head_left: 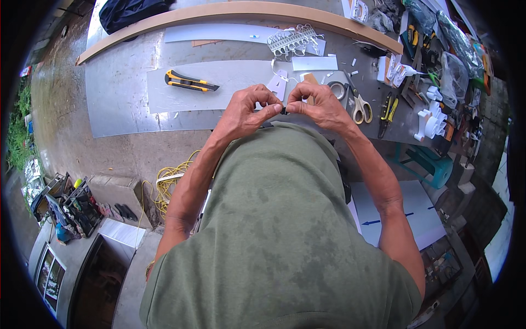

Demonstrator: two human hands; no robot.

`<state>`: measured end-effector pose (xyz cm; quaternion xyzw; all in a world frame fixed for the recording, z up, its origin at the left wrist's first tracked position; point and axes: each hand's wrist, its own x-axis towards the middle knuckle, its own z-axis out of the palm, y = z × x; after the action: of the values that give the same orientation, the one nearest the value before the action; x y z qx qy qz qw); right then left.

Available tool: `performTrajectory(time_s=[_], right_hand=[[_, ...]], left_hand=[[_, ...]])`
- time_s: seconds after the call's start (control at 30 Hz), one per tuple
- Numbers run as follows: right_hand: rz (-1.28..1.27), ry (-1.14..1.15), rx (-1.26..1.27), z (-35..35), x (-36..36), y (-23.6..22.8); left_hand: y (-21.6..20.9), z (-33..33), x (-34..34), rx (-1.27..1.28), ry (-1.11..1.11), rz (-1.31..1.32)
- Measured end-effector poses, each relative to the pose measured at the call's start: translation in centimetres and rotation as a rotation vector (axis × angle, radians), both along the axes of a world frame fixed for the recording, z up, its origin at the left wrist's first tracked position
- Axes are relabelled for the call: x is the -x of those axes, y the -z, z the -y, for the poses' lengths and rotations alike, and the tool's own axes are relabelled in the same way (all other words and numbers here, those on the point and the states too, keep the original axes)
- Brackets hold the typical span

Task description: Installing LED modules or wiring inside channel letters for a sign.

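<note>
Pinches small dark piece between fingertips of left hand and right hand, thumb tight to forefinger on each, other fingers curled. Too small and too covered to tell its exact kind. Holds it in front of green shirt, by near edge of metal table, hands almost touching. Just beyond fingertips: pale flat piece, partly behind left hand. Behind right hand: brown piece, partly covered. Near right hand: roll of tape and scissors, pale handles toward person. Farther right, yellow-handled pliers, then white plastic parts in a cluster near table edge. Left of hands, yellow-and-black utility knife, flat on sheet, tip toward right. Farther back, white rectangular piece, bunch of white modules with loose wires, and long cardboard strip spanning far side. Below table at right, green stool.
</note>
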<state>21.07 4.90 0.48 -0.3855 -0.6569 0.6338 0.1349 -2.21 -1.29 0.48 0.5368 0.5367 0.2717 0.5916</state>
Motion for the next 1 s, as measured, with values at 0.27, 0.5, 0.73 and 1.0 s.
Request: performTrajectory(time_s=[0.27,0.5,0.73,1.0], right_hand=[[-0.124,0.037,0.114,0.2,-0.4,0.4],[-0.083,-0.022,-0.316,1.1,0.6,0.2],[-0.082,0.001,-0.835,1.3,1.1,0.7],[-0.082,-0.058,-1.007,1.8,0.5,0.8]], left_hand=[[0.0,-0.3,1.3,0.247,-0.076,0.163],[0.5,-0.1,1.1,0.332,-0.099,0.359],[1.8,0.4,1.3,0.521,-0.152,0.491],[0.9,0.3,1.4,0.549,-0.122,0.493]])
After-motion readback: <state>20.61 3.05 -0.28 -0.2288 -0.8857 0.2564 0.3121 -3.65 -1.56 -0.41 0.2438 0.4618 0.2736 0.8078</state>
